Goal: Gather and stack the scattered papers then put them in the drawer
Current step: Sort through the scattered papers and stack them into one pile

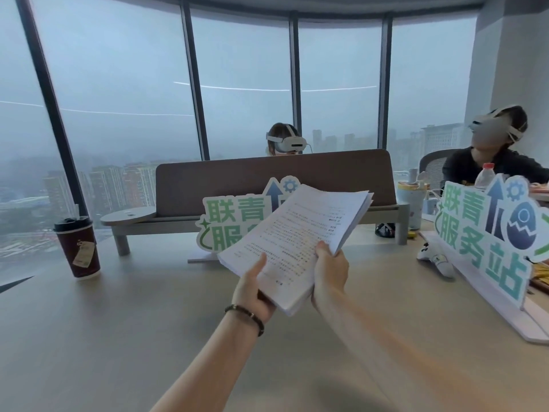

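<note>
Above pale table (118, 337), both hands hold paper stack (294, 242).

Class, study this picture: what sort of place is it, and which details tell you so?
Probably a high-rise office: a long shared desk with a divider screen, floor-to-ceiling windows over city towers, and a stack of printed papers in hand.

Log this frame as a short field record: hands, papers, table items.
left hand: grips near corner of paper stack, thumb on top
right hand: grips the stack's right edge
papers: gathered, held above table, tilted
drawer: not in view
coffee cup: upright, lidded, far left
signs: one behind papers, another at right
</note>
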{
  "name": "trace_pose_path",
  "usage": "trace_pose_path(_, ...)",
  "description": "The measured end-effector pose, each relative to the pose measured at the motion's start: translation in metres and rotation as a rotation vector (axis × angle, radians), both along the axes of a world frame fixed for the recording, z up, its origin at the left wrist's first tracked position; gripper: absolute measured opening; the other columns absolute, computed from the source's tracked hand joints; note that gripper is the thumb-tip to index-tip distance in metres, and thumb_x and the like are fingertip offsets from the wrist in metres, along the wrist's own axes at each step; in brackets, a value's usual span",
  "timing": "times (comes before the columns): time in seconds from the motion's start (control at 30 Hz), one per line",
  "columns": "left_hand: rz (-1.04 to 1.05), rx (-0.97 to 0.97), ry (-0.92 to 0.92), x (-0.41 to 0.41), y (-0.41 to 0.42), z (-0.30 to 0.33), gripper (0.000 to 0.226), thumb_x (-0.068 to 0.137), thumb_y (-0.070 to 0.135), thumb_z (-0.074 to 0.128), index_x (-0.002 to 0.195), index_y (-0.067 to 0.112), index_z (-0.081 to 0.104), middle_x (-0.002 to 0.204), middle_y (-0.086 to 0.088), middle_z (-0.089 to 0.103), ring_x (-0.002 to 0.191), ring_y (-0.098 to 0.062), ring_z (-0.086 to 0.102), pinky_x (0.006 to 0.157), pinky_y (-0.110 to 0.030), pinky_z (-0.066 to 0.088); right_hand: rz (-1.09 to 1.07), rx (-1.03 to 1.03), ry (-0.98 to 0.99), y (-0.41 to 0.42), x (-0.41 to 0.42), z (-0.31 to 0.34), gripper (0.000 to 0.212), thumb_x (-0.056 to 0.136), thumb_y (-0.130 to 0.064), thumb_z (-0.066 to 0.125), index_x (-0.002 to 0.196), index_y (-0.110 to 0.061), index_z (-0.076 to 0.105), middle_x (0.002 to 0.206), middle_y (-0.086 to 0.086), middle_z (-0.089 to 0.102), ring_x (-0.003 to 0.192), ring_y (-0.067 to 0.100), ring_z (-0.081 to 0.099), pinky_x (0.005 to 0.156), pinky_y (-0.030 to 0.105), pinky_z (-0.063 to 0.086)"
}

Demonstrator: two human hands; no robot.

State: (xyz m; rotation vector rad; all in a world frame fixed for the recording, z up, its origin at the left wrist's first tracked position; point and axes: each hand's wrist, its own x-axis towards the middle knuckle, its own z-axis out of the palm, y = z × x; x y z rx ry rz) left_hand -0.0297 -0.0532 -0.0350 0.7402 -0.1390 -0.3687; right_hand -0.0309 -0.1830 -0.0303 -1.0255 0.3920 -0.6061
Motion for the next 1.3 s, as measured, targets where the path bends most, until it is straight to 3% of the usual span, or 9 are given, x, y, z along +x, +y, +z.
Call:
trace_pose_path(0.13,0.051,0.075,0.088,0.004,0.000,-0.002,0.034,0.098,0.013,0.054,0.131,0.005,0.055,0.120,-0.021,0.067,0.112,-0.037,0.063,0.101,-0.057,0.045,0.022,-0.044,-0.044,0.007,-0.003,-0.002,0.002,0.098,-0.032,0.059,0.099,-0.031,0.059,0.105,-0.002,0.070,0.096,0.018,0.069,0.087,0.040,0.059)
trace_pose_path(0.27,0.190,0.184,0.068,0.018,0.020,-0.001,0.033,0.093,0.004,0.060,0.125,0.009,0.059,0.113,-0.015,0.071,0.099,-0.033,0.069,0.074,-0.048,0.059,0.198,-0.041,-0.072,-0.006,-0.005,0.008,0.021,0.096,-0.026,0.063,0.115,-0.018,0.061,0.111,0.002,0.070,0.102,0.018,0.067,0.083,0.033,0.058)
trace_pose_path(0.43,0.326,0.364,-0.093,0.025,0.063,0.007,0.034,0.087,0.004,0.066,0.119,0.014,0.064,0.113,-0.011,0.072,0.102,-0.034,0.067,0.076,-0.047,0.056,0.203,0.069,-0.203,-0.060,-0.007,0.024,0.025,0.097,-0.010,0.057,0.122,-0.011,0.055,0.112,0.009,0.069,0.097,0.022,0.068,0.069,0.033,0.058)
trace_pose_path(0.57,0.386,0.479,-0.275,0.023,0.088,0.011,0.020,0.089,0.004,0.065,0.106,0.015,0.069,0.109,-0.008,0.073,0.100,-0.030,0.067,0.081,-0.045,0.054,0.302,-0.374,-0.088,-0.097,-0.011,0.017,0.040,0.088,0.002,0.065,0.117,-0.025,0.062,0.105,0.004,0.073,0.091,0.022,0.070,0.071,0.032,0.058)
trace_pose_path(0.63,0.409,0.539,-0.364,0.022,0.094,0.012,0.019,0.090,0.003,0.063,0.102,0.015,0.069,0.102,-0.003,0.075,0.095,-0.026,0.068,0.076,-0.040,0.055,0.376,-0.557,-0.027,-0.104,-0.011,0.014,0.047,0.084,0.006,0.068,0.114,-0.030,0.064,0.092,0.001,0.077,0.089,0.024,0.071,0.070,0.033,0.056)
trace_pose_path(0.73,0.408,0.638,-0.452,0.022,0.101,0.008,0.019,0.090,0.002,0.062,0.101,0.016,0.069,0.096,0.003,0.076,0.090,-0.023,0.070,0.069,-0.037,0.056,0.416,-0.708,0.095,-0.105,-0.008,0.011,0.052,0.081,0.003,0.073,0.120,-0.027,0.059,0.097,0.002,0.077,0.094,0.024,0.072,0.077,0.041,0.057)
trace_pose_path(0.87,0.365,0.721,-0.491,0.027,0.106,-0.005,0.018,0.089,0.005,0.064,0.104,0.013,0.070,0.101,-0.003,0.076,0.093,-0.026,0.071,0.069,-0.036,0.059,0.372,-0.636,0.097,-0.100,-0.005,0.006,0.041,0.082,-0.011,0.080,0.114,-0.017,0.056,0.100,0.003,0.075,0.085,0.019,0.074,0.073,0.038,0.060)
trace_pose_path(1.1,0.319,0.695,-0.436,0.031,0.106,-0.017,0.021,0.085,0.004,0.069,0.106,0.009,0.070,0.102,-0.008,0.076,0.096,-0.030,0.071,0.077,-0.045,0.059,0.315,-0.505,-0.046,-0.089,-0.008,-0.007,0.051,0.078,-0.018,0.084,0.119,-0.018,0.054,0.108,0.001,0.074,0.090,0.018,0.075,0.075,0.042,0.062)
trace_pose_path(1.3,0.219,0.552,-0.334,0.030,0.110,-0.011,0.035,0.078,0.028,0.072,0.110,0.014,0.068,0.104,-0.013,0.074,0.091,-0.031,0.072,0.074,-0.044,0.058,0.356,-0.530,-0.079,-0.087,-0.012,-0.003,0.043,0.081,-0.017,0.082,0.119,-0.019,0.061,0.105,0.001,0.076,0.089,0.020,0.076,0.074,0.041,0.062)
